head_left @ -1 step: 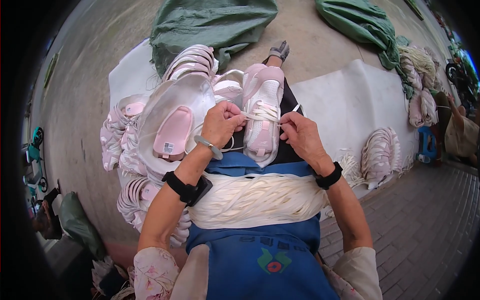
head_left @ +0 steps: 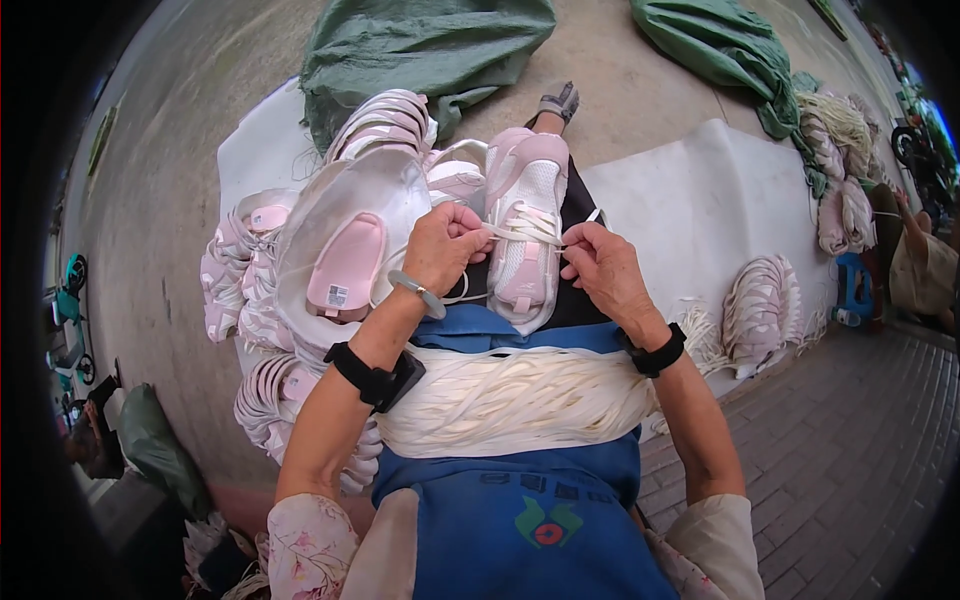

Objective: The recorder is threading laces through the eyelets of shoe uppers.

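A pink-and-white shoe upper [head_left: 530,178] lies across my lap on dark trousers, with cream laces [head_left: 525,222] threaded over its mesh front. My left hand [head_left: 447,243] pinches one lace at the shoe's left side. On its right side my right hand [head_left: 604,268] pinches the other lace end between thumb and fingers. The lace is stretched across the shoe between both hands. A thick bundle of loose cream laces [head_left: 510,405] rests at my waist over the blue apron [head_left: 520,530].
Left of the shoe, a bowl-shaped white piece [head_left: 300,215] holds a pink sole-shaped part [head_left: 347,262]. Stacked shoe uppers [head_left: 385,122] stand behind it, and more uppers [head_left: 762,305] lie right on the white sheet [head_left: 690,185]. Green sacks [head_left: 420,50] lie ahead. A blue stool [head_left: 853,285] stands far right.
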Tool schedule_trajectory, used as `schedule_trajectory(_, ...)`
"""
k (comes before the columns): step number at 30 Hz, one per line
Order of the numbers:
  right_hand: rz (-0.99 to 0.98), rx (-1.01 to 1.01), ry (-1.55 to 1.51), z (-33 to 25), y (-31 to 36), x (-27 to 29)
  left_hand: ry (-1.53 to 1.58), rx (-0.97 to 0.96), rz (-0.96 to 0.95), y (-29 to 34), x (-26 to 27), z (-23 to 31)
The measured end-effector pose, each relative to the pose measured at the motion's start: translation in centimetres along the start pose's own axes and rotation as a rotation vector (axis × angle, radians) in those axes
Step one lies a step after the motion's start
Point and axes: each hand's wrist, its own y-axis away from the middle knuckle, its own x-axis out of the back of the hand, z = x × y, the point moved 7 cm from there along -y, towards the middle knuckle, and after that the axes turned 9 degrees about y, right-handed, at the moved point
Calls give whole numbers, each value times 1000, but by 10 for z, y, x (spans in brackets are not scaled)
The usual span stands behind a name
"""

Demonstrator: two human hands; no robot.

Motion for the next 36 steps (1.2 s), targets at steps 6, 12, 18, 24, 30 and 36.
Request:
schedule_trajectory(6,-57,-172,-190,15,-1,-4,23,7,-21,-3,-2,1)
schedule_trajectory(12,-62,-209,-287,18,-2,-7,-269,-105,-30,-2,-9,16)
schedule_trajectory(18,106,11,-43,1,4,-4,-362,-207,7,5,-15,28)
schedule_trajectory(24,169,134,90,-12,11,3,-351,-174,2,13,-8,14)
schedule_trajectory(30,229,312,197,-30,19,-2,-413,-114,26,14,-8,12)
schedule_trajectory(36,89,102,100,-7,7,-9,-785,-527,47,27,-16,32)
